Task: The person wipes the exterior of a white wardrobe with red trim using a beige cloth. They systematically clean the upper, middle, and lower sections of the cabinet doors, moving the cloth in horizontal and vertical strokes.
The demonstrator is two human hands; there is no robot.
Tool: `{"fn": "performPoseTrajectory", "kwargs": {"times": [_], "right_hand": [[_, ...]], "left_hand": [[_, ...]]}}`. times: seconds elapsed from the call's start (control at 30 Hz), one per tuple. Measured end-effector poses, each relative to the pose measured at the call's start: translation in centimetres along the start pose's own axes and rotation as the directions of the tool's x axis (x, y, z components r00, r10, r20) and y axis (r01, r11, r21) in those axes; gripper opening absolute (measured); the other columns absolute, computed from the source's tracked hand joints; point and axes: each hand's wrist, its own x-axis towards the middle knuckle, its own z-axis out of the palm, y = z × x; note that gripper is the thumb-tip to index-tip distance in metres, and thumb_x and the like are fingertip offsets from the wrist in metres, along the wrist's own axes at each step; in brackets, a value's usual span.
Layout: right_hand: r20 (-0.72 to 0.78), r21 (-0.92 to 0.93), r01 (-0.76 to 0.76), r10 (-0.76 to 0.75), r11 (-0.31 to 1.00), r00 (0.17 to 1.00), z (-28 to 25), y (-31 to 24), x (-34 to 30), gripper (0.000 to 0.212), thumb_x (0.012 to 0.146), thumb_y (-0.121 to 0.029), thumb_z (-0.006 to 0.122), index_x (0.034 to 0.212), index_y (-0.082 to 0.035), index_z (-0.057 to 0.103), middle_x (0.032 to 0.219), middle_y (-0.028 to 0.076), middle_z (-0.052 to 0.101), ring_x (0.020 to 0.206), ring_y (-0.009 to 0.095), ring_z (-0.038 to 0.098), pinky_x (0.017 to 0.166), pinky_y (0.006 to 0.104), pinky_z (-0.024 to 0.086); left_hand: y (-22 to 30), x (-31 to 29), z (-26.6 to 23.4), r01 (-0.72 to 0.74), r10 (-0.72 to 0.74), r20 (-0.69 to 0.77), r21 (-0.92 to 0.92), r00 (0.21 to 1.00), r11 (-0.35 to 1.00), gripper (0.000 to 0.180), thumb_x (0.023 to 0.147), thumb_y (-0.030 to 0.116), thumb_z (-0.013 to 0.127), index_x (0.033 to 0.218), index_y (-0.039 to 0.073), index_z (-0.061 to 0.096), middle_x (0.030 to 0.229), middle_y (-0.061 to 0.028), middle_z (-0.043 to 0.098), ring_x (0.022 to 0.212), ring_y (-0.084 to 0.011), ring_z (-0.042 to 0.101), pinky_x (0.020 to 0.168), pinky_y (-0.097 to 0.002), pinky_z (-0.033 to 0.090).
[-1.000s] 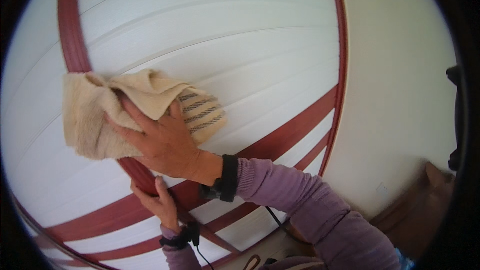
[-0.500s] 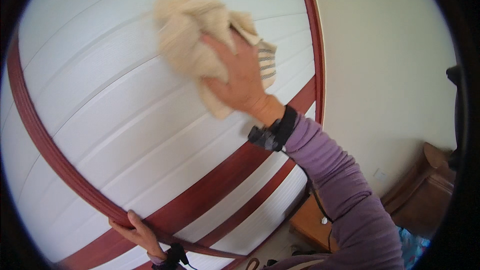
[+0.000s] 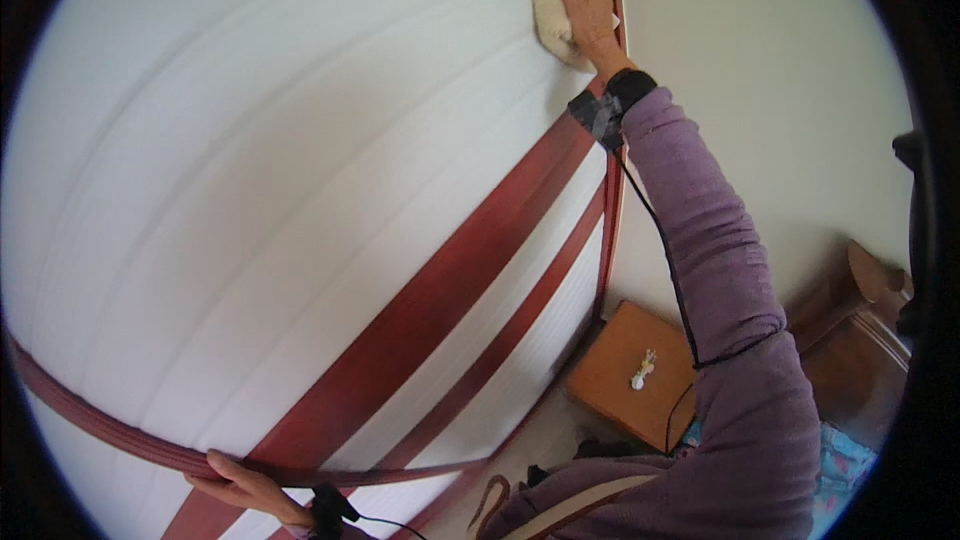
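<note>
My right hand (image 3: 592, 18) is pressing a cream cloth (image 3: 553, 20) against the upper right of a large white panel (image 3: 300, 200), close to its dark red side trim. The cloth is bunched under the fingers, and part of it is cut off by the top of the picture. Low on the left, my left hand (image 3: 245, 490) holds the panel's dark red edge strip (image 3: 110, 432), thumb on the near face and fingers along the other side. Wide red bands (image 3: 410, 340) cross the lower part of the panel.
A pale wall (image 3: 760, 60) stands right of the panel. Below it are an orange-brown wooden cabinet (image 3: 610, 355) with a small white item (image 3: 641, 370) on top, brown wooden furniture (image 3: 860, 360) and blue patterned fabric (image 3: 840, 465). A black cord (image 3: 665, 240) runs along my right arm.
My right hand has carried the cloth up and right, from the panel's middle to its right trim. My left hand still holds the edge strip, which now appears lower in view.
</note>
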Motion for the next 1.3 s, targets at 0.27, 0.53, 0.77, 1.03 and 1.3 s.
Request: {"fn": "performPoseTrajectory", "kwargs": {"times": [0.27,0.53,0.77,1.03,1.3], "right_hand": [[-0.124,-0.070,-0.283,0.273,0.957,0.954,1.3,-6.5,-9.1,0.081,0.091,-0.054,0.062,0.137,0.010,0.048,0.134,0.029,0.056,0.126,0.040,0.052,0.108,0.0404,0.037],[-0.079,0.078,-0.386,0.392,0.919,0.917,7.5,-33.9,-15.2,0.085,0.094,-0.050,0.061,0.148,0.011,0.034,0.149,0.029,0.042,0.139,0.038,0.040,0.116,0.0397,0.028],[-0.019,0.072,-0.285,0.287,0.956,0.958,8.4,-51.1,-13.5,0.052,0.098,-0.038,0.061,0.128,0.004,0.057,0.124,0.022,0.059,0.113,0.032,0.056,0.100,0.0424,0.042],[-0.085,0.035,-0.108,0.111,0.994,0.990,10.5,-68.6,-14.9,0.056,0.095,-0.027,0.064,0.139,0.003,0.047,0.128,0.023,0.054,0.121,0.033,0.051,0.104,0.0421,0.039],[0.160,0.086,0.125,-0.137,0.988,0.978,17.2,-83.6,-22.2,0.066,0.081,-0.040,0.071,0.141,-0.015,0.059,0.147,0.026,0.042,0.135,0.046,0.040,0.111,0.0579,0.027]], "left_hand": [[-5.1,7.8,-10.9,-0.055,0.053,-0.113,-0.016,0.992,0.998,0.058,0.104,0.034,0.056,0.130,-0.017,0.046,0.129,-0.0330,0.055,0.113,-0.0320,0.054,0.101,-0.0433,0.042],[-12.0,23.1,-33.1,-0.036,0.042,-0.181,0.040,0.983,0.999,0.066,0.103,0.037,0.057,0.136,-0.018,0.041,0.135,-0.0338,0.051,0.120,-0.0327,0.052,0.107,-0.0425,0.039],[-7.3,29.0,-36.3,-0.134,0.131,-0.044,-0.074,0.990,0.988,0.046,0.104,0.029,0.056,0.134,-0.004,0.043,0.095,-0.0061,0.055,0.082,-0.0130,0.049,0.070,-0.0271,0.044],[2.1,33.6,-38.0,-0.267,0.271,0.085,-0.051,0.959,0.962,0.041,0.104,0.037,0.051,0.118,-0.001,0.049,0.094,-0.0080,0.049,0.084,-0.0163,0.044,0.075,-0.0307,0.039],[-1.1,35.8,-38.8,-0.214,0.225,0.054,-0.154,0.973,0.965,0.043,0.105,0.034,0.049,0.126,-0.004,0.048,0.106,-0.0127,0.055,0.096,-0.0236,0.051,0.089,-0.0364,0.043]]}}
